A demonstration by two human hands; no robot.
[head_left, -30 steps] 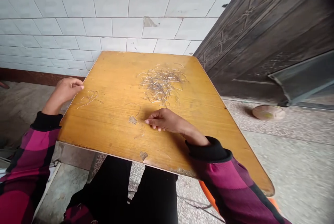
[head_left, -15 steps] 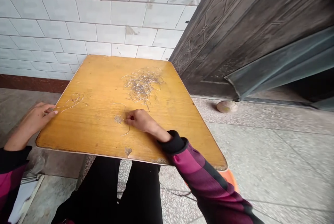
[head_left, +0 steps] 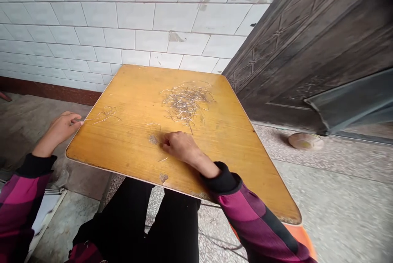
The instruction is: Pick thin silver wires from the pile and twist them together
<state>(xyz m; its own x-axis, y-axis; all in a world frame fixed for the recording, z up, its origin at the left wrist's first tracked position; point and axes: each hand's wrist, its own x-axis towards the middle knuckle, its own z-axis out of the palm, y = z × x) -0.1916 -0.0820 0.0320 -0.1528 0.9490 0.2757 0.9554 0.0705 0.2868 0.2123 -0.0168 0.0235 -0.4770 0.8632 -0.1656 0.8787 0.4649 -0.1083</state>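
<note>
My right hand (head_left: 181,147) rests low over the table's middle, its fingers closed in a pinch on a thin bent wire (head_left: 163,160). One end of that wire shows on the near side of the hand and a curved part on the far side; the fingers hide the middle. At the table's left edge is my left hand (head_left: 63,129), thumb and forefinger slightly apart with nothing visible between them. A few loose curved wires (head_left: 106,113) lie just right of its fingertips. Beyond my right hand spreads a tangled pile of short metal wires (head_left: 187,101).
The worn yellow wooden table (head_left: 129,148) stands against a white tiled wall (head_left: 135,17). Right of it are a dark carved door (head_left: 276,50), a grey-green cloth (head_left: 353,103) and a round pale object (head_left: 306,141) on the floor. Something orange (head_left: 302,238) shows under the near right corner.
The view has swung left, so everything sits further right in the picture. My left hand has drawn slightly outward from the table edge. My right hand stays pinched over the wire.
</note>
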